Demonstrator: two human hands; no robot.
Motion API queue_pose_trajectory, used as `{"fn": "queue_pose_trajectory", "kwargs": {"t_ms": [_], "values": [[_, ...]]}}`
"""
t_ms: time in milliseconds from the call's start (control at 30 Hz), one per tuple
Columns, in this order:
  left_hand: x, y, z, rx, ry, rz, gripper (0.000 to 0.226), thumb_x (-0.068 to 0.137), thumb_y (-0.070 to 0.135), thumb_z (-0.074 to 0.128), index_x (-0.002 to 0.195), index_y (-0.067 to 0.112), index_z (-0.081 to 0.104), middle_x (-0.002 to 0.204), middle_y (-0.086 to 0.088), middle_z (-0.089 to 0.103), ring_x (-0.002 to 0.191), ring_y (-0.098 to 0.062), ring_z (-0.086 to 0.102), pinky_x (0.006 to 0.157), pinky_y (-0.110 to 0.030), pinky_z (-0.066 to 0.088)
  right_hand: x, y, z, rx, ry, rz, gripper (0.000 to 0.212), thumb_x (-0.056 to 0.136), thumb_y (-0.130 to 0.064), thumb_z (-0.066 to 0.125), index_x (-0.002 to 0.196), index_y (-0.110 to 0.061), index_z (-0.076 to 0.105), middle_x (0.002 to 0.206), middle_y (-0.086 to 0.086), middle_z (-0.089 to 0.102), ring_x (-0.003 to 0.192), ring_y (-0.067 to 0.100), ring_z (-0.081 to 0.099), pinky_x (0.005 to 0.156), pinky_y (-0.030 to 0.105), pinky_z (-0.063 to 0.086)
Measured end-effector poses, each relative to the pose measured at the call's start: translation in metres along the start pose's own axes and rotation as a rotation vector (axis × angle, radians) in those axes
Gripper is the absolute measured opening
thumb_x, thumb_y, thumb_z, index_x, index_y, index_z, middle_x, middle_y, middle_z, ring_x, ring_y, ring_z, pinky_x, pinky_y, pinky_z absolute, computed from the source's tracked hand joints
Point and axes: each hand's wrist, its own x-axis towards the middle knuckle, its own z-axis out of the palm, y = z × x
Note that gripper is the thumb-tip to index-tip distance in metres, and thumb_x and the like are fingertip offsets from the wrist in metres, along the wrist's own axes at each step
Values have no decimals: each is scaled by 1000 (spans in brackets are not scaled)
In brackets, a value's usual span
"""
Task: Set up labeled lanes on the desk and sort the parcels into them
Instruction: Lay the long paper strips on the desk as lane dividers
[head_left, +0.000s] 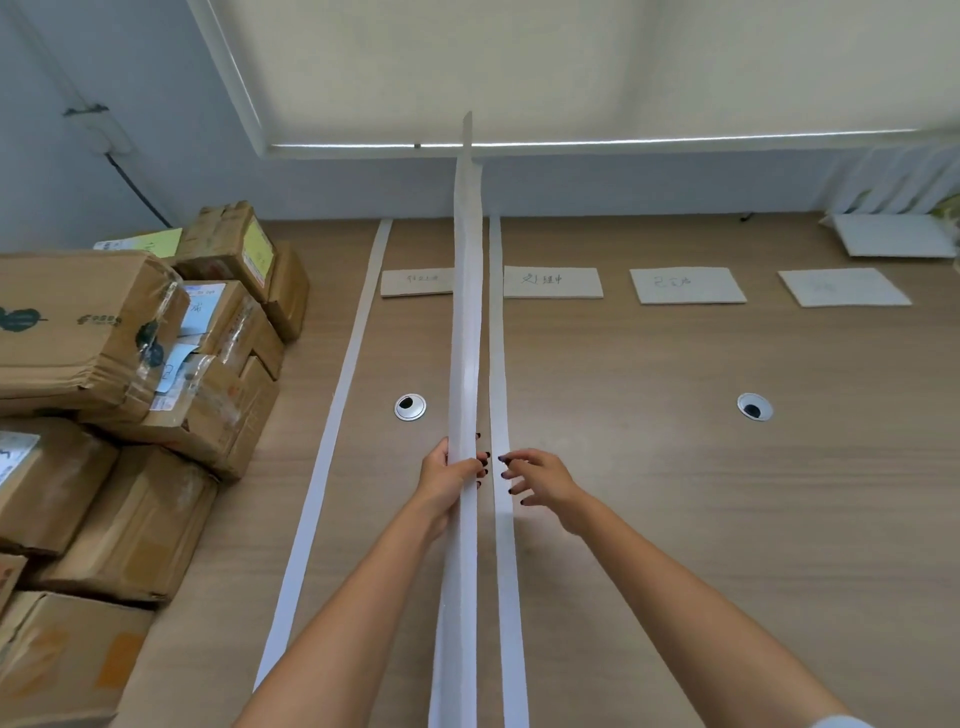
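Held strip (464, 322): long white paper band, gripped at its edges by the left hand (448, 480), fingers curled round it; it rises off the desk (675, 467) and runs well beyond the hand toward the far wall. Right hand (540, 480): just beside the left, fingers loosely spread, holding nothing, hovering over a laid strip (497, 364) that lies flat directly under it. Second laid strip (332, 415): flat, left of the left hand. Label cards: first (415, 283) and second (553, 282) beyond the hands, either side of the held strip; third (687, 285) and fourth (844, 287) far right of the right hand. Parcels (104, 364): cardboard boxes stacked well left of the left hand, unsorted. Handling, judged: strip light, limp, prone to twist and sag; best held with two hands spaced apart along it, kept taut while lowered.
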Motion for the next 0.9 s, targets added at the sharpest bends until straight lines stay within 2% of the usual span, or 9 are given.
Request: {"fn": "queue_pose_trajectory", "kwargs": {"t_ms": [67,167,300,367,567,733,833,900], "values": [[-5,-3,17,4,-14,4,24,81,-2,56,97,16,60,83,-3,64,66,-15,58,54,-23,50,-15,-8,-6,80,-65,-29,25,91,-22,50,111,-17,63,91,-1,65,70,12,60,60,21,47],[-17,-8,45,-17,-29,18,31,82,-1,56,108,17,60,87,-5,65,74,-18,61,62,-28,51,-38,-10,-21,120,-117,-57,27,88,-15,49,113,-14,62,92,-1,66,69,14,64,63,23,51],[-35,-12,78,27,-38,8,31,85,3,56,112,18,57,89,-8,61,69,-21,61,55,-28,51,-66,10,-56,128,-180,-74,29,88,-11,58,117,-16,57,93,3,67,76,17,67,69,27,56],[-42,-13,96,66,-31,0,26,85,6,56,108,18,57,94,-9,58,76,-22,58,56,-30,51,-78,24,-75,137,-233,-63,36,85,-9,62,119,-17,55,91,6,70,82,20,70,71,29,57],[-70,-20,170,96,-13,-25,22,88,10,57,109,15,56,98,-11,56,80,-27,55,52,-34,51,-107,53,-131,204,-111,-87,40,79,2,64,118,-5,57,86,13,71,72,21,71,66,25,58],[-92,-31,235,105,41,2,24,88,11,58,111,7,57,102,-11,61,85,-26,59,59,-34,53,-133,66,-183,283,-213,-80,30,85,2,57,113,-4,58,92,15,70,83,22,71,73,26,57],[-104,-37,258,48,35,-17,17,87,8,56,103,8,62,99,-7,65,81,-25,60,60,-36,55,-143,75,-209,278,-194,-87,31,82,3,61,112,0,60,96,17,70,85,22,70,76,26,56],[-108,-42,269,19,45,-15,16,87,6,54,102,8,60,102,-5,68,83,-26,61,66,-40,57,-147,83,-224,245,-200,-100,24,80,0,66,104,-1,66,97,14,71,88,21,70,76,24,56]]}}
